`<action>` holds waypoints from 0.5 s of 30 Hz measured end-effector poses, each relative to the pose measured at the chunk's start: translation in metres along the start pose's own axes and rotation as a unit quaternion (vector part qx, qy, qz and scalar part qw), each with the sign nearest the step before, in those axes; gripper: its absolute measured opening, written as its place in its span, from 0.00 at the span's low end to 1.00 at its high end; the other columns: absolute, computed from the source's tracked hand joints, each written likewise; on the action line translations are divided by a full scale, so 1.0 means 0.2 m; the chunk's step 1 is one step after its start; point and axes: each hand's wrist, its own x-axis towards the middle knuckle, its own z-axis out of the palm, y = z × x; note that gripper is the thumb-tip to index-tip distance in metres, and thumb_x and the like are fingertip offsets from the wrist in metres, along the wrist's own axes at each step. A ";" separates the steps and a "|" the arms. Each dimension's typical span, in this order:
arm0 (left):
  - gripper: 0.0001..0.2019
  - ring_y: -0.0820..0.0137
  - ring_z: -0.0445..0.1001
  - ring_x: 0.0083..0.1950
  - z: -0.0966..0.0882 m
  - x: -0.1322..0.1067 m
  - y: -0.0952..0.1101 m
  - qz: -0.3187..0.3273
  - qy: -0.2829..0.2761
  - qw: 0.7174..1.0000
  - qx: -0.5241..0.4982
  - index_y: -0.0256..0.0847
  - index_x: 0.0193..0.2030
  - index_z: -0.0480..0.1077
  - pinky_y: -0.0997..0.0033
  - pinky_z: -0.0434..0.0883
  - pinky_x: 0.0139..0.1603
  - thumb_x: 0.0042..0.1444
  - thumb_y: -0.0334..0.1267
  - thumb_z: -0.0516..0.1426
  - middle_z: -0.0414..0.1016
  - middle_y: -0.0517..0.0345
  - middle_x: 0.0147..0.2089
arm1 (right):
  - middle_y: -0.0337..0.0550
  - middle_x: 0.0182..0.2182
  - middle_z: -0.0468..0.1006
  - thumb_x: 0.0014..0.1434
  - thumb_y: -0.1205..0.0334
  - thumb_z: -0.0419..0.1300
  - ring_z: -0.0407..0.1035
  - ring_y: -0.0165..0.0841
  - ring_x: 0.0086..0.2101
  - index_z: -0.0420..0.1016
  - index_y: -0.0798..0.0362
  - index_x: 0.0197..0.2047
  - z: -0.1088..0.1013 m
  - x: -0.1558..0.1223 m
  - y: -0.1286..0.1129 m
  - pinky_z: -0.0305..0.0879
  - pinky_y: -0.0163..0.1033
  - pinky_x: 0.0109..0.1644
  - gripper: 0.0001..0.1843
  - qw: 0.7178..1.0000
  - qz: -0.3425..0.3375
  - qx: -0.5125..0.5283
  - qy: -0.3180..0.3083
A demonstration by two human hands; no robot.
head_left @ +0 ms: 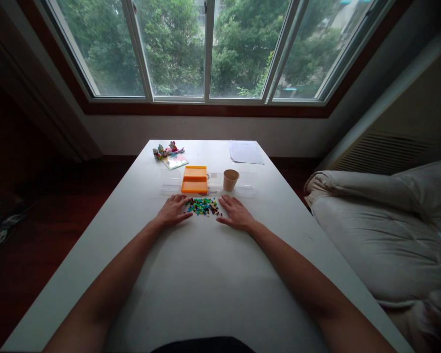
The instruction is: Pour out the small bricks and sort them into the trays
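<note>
Centrally, a loose pile of small coloured pieces lay on the white desk, between the two hands. Green, blue, yellow and dark brown pieces were visible; their individual shapes were too small to tell.

The left hand was positioned at the left edge of the pile, palm down, fingers extended and thumb apart, with nothing gripped. The right hand was positioned at the right edge in a mirrored posture, likewise released and spread. Contact between the fingertips and the outermost pieces could not be determined.

Directly beyond the pile stood an orange tray, with a brown cup upright to its right, near the right hand. Clear plastic containers were located to the left of the tray and also around the cup.

Toward the far edge, a group of small multicoloured figures was placed at the left, with a pale card just in front. White paper sheets lay flat at the far right corner
</note>
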 end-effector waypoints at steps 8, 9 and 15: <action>0.43 0.51 0.53 0.72 0.04 -0.04 -0.02 -0.011 -0.025 0.999 0.030 0.45 0.73 0.53 0.52 0.51 0.71 0.55 0.64 0.57 0.55 0.46 0.73 | 0.52 0.73 0.44 0.59 0.26 0.51 0.39 0.46 0.71 0.45 0.50 0.75 0.04 0.01 0.00 0.37 0.54 0.74 0.52 0.999 -0.001 -0.017 -0.037; 0.44 0.51 0.51 0.73 0.05 -0.04 -0.02 -0.015 -0.026 0.999 0.034 0.44 0.73 0.53 0.52 0.50 0.72 0.55 0.65 0.56 0.54 0.46 0.73 | 0.51 0.73 0.44 0.59 0.27 0.51 0.39 0.46 0.71 0.45 0.49 0.75 0.03 0.01 -0.01 0.37 0.54 0.74 0.52 0.999 -0.001 -0.017 -0.040; 0.45 0.52 0.45 0.76 0.08 -0.04 -0.03 -0.026 -0.046 0.998 0.044 0.43 0.75 0.48 0.51 0.43 0.74 0.57 0.66 0.53 0.48 0.45 0.76 | 0.50 0.73 0.44 0.58 0.26 0.51 0.39 0.46 0.71 0.46 0.46 0.75 0.02 0.01 -0.02 0.34 0.55 0.74 0.51 0.999 0.006 -0.019 -0.040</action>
